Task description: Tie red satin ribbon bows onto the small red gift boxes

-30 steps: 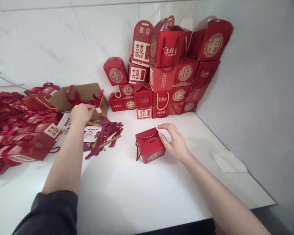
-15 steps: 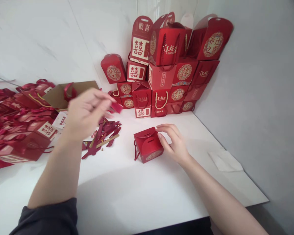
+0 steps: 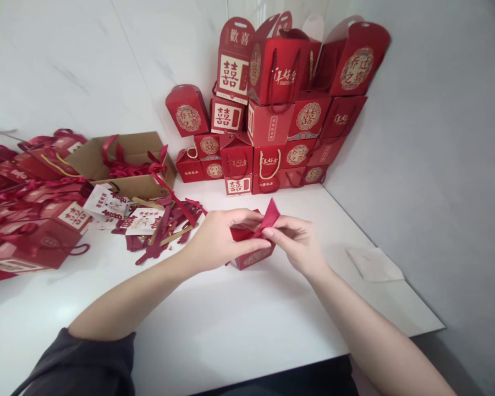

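Note:
A small red gift box [image 3: 253, 258] with closed flaps stands on the white table, partly covered by my hands. Just above its lid, a dark red ribbon [image 3: 271, 213] is stretched between both hands, one end pointing up. My right hand [image 3: 301, 245] pinches this ribbon between thumb and fingers. From the other side, my left hand [image 3: 216, 239] also has hold of it, its fingertips partly hidden behind the ribbon. Another length of red ribbon runs from an open cardboard box [image 3: 142, 190] toward my left hand; whether it is the same piece I cannot tell.
Stacked red gift boxes [image 3: 268, 124] stand against the back wall. Ribbon-tied boxes [image 3: 37, 231] crowd the left side. Printed white cards [image 3: 144, 221] and dark red tags [image 3: 160, 247] lie before the cardboard box. A white paper [image 3: 375, 264] rests near the right edge.
My left hand has brought the ribbon right and down to the gift box. My right hand has let go of the box's side and now pinches the ribbon above it.

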### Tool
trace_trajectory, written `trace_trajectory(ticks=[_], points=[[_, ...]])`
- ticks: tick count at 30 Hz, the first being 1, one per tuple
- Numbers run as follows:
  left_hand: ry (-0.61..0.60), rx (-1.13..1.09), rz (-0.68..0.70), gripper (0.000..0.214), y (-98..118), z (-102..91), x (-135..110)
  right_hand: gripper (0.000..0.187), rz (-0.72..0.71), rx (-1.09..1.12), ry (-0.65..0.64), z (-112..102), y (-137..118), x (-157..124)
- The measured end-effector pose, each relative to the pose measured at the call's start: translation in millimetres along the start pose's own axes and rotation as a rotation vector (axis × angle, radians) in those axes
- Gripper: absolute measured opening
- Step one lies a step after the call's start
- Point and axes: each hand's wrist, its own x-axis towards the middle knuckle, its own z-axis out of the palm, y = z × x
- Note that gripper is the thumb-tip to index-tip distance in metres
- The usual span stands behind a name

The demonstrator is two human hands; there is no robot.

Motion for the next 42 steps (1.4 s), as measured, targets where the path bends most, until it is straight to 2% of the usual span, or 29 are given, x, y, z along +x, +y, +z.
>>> trace_trajectory(ticks=[5,11,17,18,20,22,24,25,26,27,28,30,32,33,35,38,40,42], points=[[0.012,-0.008,-0.105,0.024,-4,6.9,3,0.007,0.108,0.206,0.175,-7,4,6],[-0.193,-0.221,-0.27,0.021,-1,-0.3,5,0.011,0.163,0.49,0.274,-12,-2,12],[-0.316,-0.522,-0.351,0.012,1,0.3,4,0.011,0.294,0.756,0.554,-26,-1,24],[-0.359,-0.554,-0.372,0.012,1,-0.3,4,0.013,0.31,0.791,0.617,-32,0,27],[-0.541,-0.555,-0.404,0.011,2,-2.7,4,0.019,0.322,0.854,0.734,-47,1,32],[-0.815,-0.471,-0.372,0.007,7,-5.8,2,0.024,0.293,0.891,0.806,-67,2,37],[-1.061,-0.356,-0.281,0.006,13,-8.1,-1,0.026,0.275,0.881,0.866,-87,4,40],[-1.123,-0.3,-0.226,0.008,16,-8.6,-2,0.026,0.273,0.844,0.894,-95,6,42],[-1.125,-0.239,-0.176,0.01,18,-8.9,-4,0.024,0.276,0.805,0.903,-101,7,42],[-1.061,-0.164,-0.14,0.012,19,-9.0,-5,0.021,0.29,0.774,0.899,-104,8,43],[-0.932,-0.069,-0.122,0.014,18,-9.3,-5,0.018,0.316,0.748,0.869,-105,10,43],[-0.574,0.156,-0.148,0.017,14,-11.2,-4,0.014,0.378,0.685,0.73,-99,11,41],[-0.259,0.349,-0.213,0.021,5,-15.3,-1,0.016,0.422,0.534,0.512,-86,9,36],[-0.171,0.412,-0.24,0.023,1,-17.9,1,0.019,0.431,0.427,0.391,-78,7,33],[-0.135,0.478,-0.273,0.023,-6,-22.7,4,0.029,0.489,0.234,0.127,-61,2,26],[-0.205,0.493,-0.319,0.025,-12,-25.8,6,0.037,0.605,0.051,-0.254,-43,-7,17],[-0.241,0.464,-0.343,0.024,-14,-24.8,7,0.038,0.651,-0.032,-0.392,-37,-12,14],[-0.276,0.4,-0.345,0.024,-15,-22.7,8,0.037,0.66,-0.087,-0.414,-35,-15,13]])
